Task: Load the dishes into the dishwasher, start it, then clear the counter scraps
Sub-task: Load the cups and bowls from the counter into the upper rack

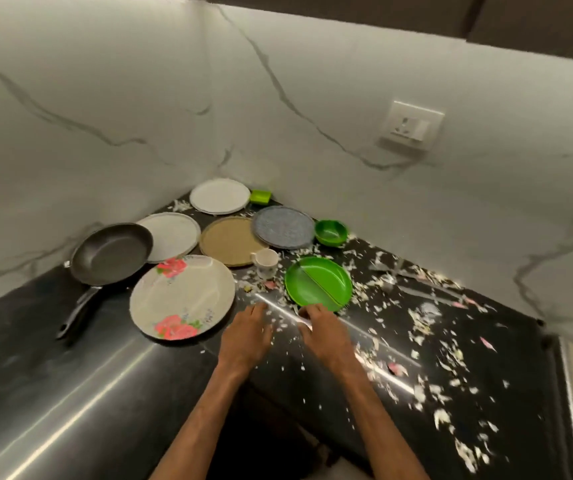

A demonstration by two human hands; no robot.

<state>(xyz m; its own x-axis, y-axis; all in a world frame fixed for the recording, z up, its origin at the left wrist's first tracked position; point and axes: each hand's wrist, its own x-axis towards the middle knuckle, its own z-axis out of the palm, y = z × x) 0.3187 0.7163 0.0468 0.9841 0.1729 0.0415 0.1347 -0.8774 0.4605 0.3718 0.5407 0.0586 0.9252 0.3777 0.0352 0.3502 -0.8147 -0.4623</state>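
Note:
Dishes lie in the corner of a black counter [53, 393]: a floral plate [183, 297], a black frying pan [112, 254], a white plate [172, 240], a tan plate [231, 240], a grey-blue plate [283, 226], a far white plate [219, 196], a small cup [266, 263], a green bowl [330, 232] and a green divided plate [318, 284]. My left hand [245, 336] rests flat on the counter, right of the floral plate, fingers apart, holding nothing. My right hand [323, 329] sits at the near rim of the green divided plate, fingers curled; whether it grips the rim is unclear.
Pale vegetable scraps [427, 341] are strewn over the right half of the counter. A small green container [261, 196] stands in the corner. Cutlery [416, 292] lies among the scraps. A wall socket [411, 128] is on the marble backsplash. The counter's front edge runs below my forearms.

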